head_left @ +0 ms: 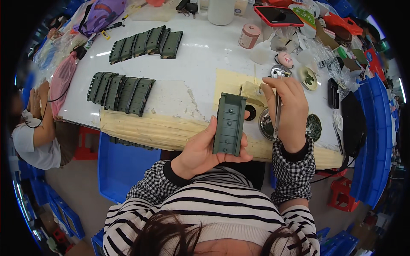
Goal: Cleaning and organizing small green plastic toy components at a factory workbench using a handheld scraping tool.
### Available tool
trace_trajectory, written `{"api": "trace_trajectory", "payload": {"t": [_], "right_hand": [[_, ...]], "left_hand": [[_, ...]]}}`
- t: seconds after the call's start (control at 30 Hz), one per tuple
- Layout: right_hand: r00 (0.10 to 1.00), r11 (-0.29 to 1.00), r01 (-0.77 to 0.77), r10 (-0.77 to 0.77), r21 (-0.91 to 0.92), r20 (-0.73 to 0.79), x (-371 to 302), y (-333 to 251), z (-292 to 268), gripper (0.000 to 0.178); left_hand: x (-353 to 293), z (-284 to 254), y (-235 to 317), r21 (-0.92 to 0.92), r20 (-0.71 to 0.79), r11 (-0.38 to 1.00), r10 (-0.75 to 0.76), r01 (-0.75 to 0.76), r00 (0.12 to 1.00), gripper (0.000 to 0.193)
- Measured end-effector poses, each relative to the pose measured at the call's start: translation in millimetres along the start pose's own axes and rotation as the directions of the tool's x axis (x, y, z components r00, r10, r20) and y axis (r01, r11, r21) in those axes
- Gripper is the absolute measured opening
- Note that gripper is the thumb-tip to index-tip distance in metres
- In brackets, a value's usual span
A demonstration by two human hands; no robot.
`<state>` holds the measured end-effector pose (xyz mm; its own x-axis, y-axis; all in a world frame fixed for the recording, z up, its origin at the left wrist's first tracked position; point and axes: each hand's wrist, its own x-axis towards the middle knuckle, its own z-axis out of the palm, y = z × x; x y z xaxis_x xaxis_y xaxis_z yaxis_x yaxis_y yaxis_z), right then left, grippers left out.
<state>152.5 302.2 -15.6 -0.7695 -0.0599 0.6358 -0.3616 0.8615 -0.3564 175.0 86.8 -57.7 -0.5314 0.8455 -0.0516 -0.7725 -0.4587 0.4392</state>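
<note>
Green moulded plastic part [229, 124], oblong with a ribbed, studded face and raised side walls, stands upright in the left hand [200, 151], thumb on one long edge and fingers curled round the other, held above the near table edge. Right hand [288, 113] pinches a slim metal tool [278, 109], tip pointing down, just beside the part. Round paint dishes [314, 127] sit behind the right hand. Two rows of matching green parts [121, 91] lie on the white table [205, 51] to the left. Further back: a pink cylindrical jar [249, 36], a white container [221, 10], a red-cased phone [278, 16]. Blue bins [124, 164] stand under the table.
</note>
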Motion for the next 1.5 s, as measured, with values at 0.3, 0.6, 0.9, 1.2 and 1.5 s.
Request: {"api": "trace_trajectory", "payload": {"t": [0.3,0.6,0.9,1.2,1.5], "right_hand": [[0.981,0.996,0.084,-0.089,-0.037,-0.171,3.7,-11.9,-5.2,0.018],[0.960,0.762,-0.224,0.281,0.608,0.000,-13.9,-30.3,7.9,0.006],[0.979,0.842,-0.155,0.201,0.517,-0.033,-12.3,-30.5,8.3,0.007],[0.942,0.893,-0.184,0.280,0.410,-0.188,-8.4,-16.5,5.9,0.006],[0.997,0.997,-0.072,0.072,0.004,0.011,-10.6,0.2,9.3,0.020]], "left_hand": [[0.6,-6.3,-5.7,-0.065,0.043,0.997,0.037,-0.034,0.998,0.065],[-0.3,-5.8,-9.5,-0.061,0.037,0.998,0.015,-0.013,0.999,0.064],[-0.7,-5.4,-10.9,-0.029,0.040,0.999,0.030,-0.028,0.999,0.065],[-1.5,-3.4,-9.2,-0.119,0.036,0.993,0.016,-0.012,0.999,0.065],[-1.1,-1.6,-6.9,-0.169,0.030,0.986,0.017,-0.012,0.999,0.066]]}}
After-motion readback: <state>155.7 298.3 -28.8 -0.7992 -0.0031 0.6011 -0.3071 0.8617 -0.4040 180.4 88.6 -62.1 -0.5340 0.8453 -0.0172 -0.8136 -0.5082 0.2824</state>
